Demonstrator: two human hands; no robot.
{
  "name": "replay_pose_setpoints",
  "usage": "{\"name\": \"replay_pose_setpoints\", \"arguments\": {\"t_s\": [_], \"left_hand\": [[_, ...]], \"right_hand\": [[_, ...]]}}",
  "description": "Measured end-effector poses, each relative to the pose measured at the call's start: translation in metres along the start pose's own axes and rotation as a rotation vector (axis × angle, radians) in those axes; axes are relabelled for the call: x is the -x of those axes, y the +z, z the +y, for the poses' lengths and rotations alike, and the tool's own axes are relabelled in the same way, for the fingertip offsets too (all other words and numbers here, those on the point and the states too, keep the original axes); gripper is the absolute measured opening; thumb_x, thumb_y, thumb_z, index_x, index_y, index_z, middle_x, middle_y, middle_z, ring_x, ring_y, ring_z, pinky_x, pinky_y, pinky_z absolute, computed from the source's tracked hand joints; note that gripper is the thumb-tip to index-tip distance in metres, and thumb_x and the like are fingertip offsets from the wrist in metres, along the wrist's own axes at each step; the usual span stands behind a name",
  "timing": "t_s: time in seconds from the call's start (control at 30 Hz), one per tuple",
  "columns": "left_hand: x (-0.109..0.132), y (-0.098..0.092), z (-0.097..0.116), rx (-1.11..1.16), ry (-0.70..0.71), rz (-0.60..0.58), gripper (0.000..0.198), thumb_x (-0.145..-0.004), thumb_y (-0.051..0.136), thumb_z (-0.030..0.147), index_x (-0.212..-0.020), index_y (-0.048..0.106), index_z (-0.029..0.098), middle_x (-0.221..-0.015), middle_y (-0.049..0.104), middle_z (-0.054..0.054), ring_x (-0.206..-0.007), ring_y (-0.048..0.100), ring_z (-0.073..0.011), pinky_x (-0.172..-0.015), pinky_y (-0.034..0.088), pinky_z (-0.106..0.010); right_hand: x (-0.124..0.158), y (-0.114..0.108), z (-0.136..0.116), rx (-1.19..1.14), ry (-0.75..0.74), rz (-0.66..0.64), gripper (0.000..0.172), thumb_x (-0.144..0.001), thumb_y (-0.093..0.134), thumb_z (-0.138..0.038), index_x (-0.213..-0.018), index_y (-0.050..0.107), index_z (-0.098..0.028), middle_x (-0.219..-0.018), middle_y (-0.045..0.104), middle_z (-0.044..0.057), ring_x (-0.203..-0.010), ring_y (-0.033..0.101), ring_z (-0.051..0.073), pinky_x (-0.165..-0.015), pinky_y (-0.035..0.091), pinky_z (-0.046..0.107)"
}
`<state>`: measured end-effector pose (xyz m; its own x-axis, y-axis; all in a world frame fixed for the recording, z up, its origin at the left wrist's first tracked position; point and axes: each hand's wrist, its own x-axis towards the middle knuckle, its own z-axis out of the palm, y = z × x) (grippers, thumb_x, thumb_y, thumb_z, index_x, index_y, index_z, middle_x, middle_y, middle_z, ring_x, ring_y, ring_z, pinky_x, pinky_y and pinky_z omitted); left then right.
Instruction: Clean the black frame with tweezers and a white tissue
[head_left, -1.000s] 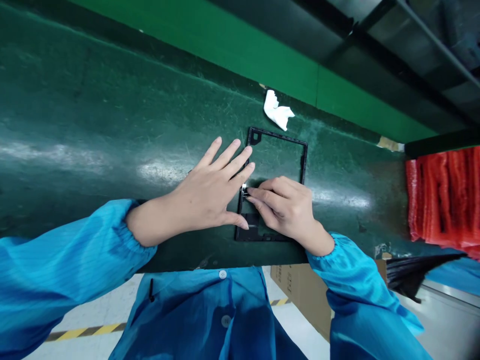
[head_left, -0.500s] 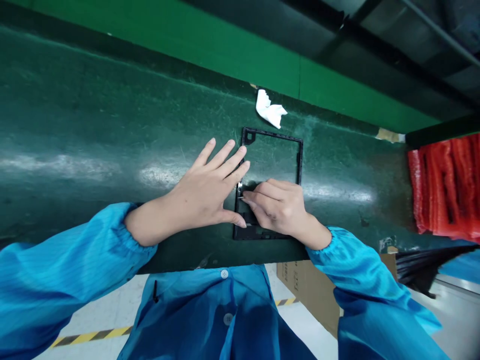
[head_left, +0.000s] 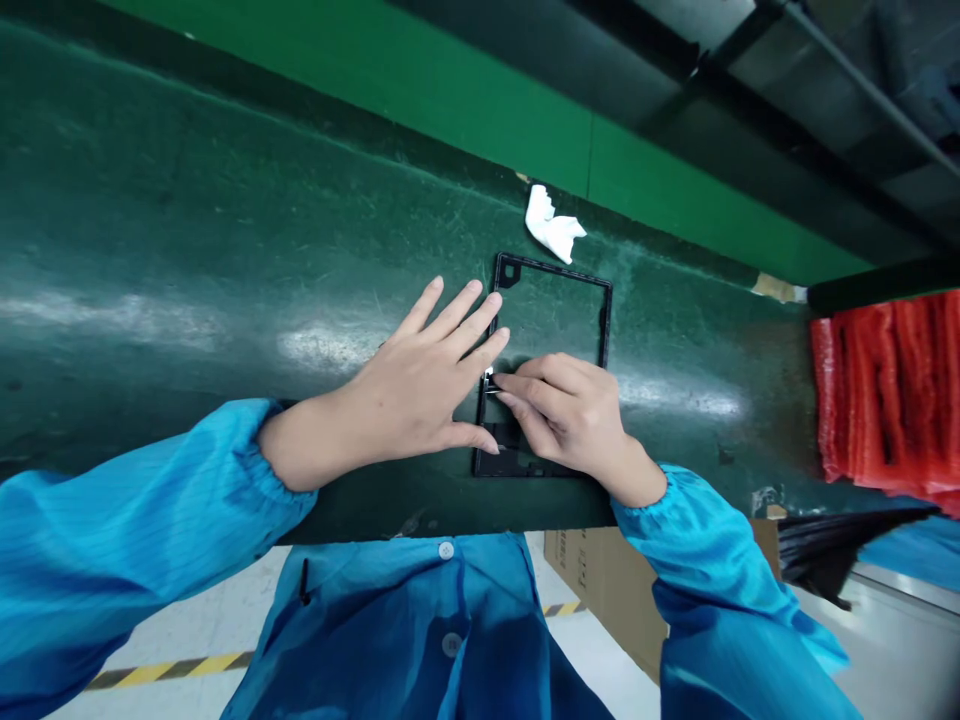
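Note:
A thin black rectangular frame point(head_left: 606, 310) lies flat on the dark green work surface point(head_left: 187, 250). My left hand point(head_left: 420, 385) rests flat with fingers stretched out, its fingertips touching the frame's left edge. My right hand point(head_left: 574, 415) lies over the frame's lower part, fingers curled and pinched together at the left edge next to a small pale piece that I cannot make out. Both arms wear blue sleeves.
A crumpled white wipe point(head_left: 553, 225) lies just beyond the frame by the bright green back rail point(head_left: 450, 90). A stack of red material point(head_left: 889, 395) sits at the right. A cardboard box point(head_left: 600, 590) and black bag point(head_left: 832, 545) stand below the bench edge.
The view shifted slightly and came back. My hands keep the same pose on the frame; the right fingertips stay pinched at its left edge.

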<state>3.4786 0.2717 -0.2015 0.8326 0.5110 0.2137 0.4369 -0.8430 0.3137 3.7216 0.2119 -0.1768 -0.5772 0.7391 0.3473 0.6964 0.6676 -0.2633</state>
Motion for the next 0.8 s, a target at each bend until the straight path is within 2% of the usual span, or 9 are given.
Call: {"name": "replay_pose_setpoints", "arguments": {"t_s": [0.23, 0.37, 0.53, 0.7, 0.8], "left_hand": [[0.005, 0.000, 0.005, 0.027, -0.008, -0.015, 0.126, -0.082, 0.061, 0.097, -0.163, 0.041, 0.003, -0.174, 0.024, -0.030, -0.164, 0.015, -0.0511, -0.133, 0.013, -0.074], [0.006, -0.001, 0.010, 0.028, -0.032, -0.043, 0.124, -0.081, 0.069, 0.093, -0.164, 0.039, 0.005, -0.175, 0.023, -0.029, -0.164, 0.015, -0.0520, -0.131, 0.014, -0.076], [0.006, 0.000, 0.011, 0.024, -0.046, -0.054, 0.127, -0.080, 0.069, 0.093, -0.165, 0.036, 0.005, -0.176, 0.021, -0.028, -0.165, 0.012, -0.0505, -0.133, 0.011, -0.073], [0.005, 0.000, 0.009, 0.023, -0.049, -0.077, 0.132, -0.078, 0.071, 0.093, -0.165, 0.035, 0.000, -0.176, 0.020, -0.030, -0.165, 0.011, -0.0506, -0.134, 0.008, -0.072], [0.005, 0.000, 0.009, 0.048, -0.049, -0.067, 0.130, -0.079, 0.072, 0.092, -0.166, 0.034, 0.004, -0.176, 0.021, -0.029, -0.165, 0.011, -0.0506, -0.134, 0.009, -0.073]], "right_hand": [[0.001, 0.002, 0.007, -0.005, 0.013, 0.045, 0.016, -0.103, 0.067, -0.018, -0.115, 0.077, -0.018, -0.097, 0.071, 0.007, -0.081, 0.065, 0.018, -0.070, 0.053, 0.034], [0.002, 0.002, 0.007, 0.000, 0.000, 0.012, 0.018, -0.104, 0.065, -0.017, -0.115, 0.078, -0.021, -0.096, 0.071, 0.006, -0.083, 0.065, 0.019, -0.072, 0.052, 0.035], [0.004, 0.000, 0.004, -0.006, 0.036, -0.040, 0.021, -0.104, 0.063, -0.017, -0.118, 0.078, -0.022, -0.099, 0.072, 0.006, -0.085, 0.065, 0.019, -0.075, 0.051, 0.036], [0.002, -0.001, 0.002, 0.012, 0.003, -0.033, 0.024, -0.104, 0.059, -0.014, -0.117, 0.078, -0.022, -0.094, 0.071, 0.005, -0.080, 0.062, 0.018, -0.070, 0.048, 0.034], [0.001, -0.003, 0.003, 0.001, -0.026, -0.030, 0.023, -0.104, 0.060, -0.013, -0.116, 0.078, -0.021, -0.093, 0.071, 0.005, -0.078, 0.062, 0.017, -0.069, 0.048, 0.034]]}}
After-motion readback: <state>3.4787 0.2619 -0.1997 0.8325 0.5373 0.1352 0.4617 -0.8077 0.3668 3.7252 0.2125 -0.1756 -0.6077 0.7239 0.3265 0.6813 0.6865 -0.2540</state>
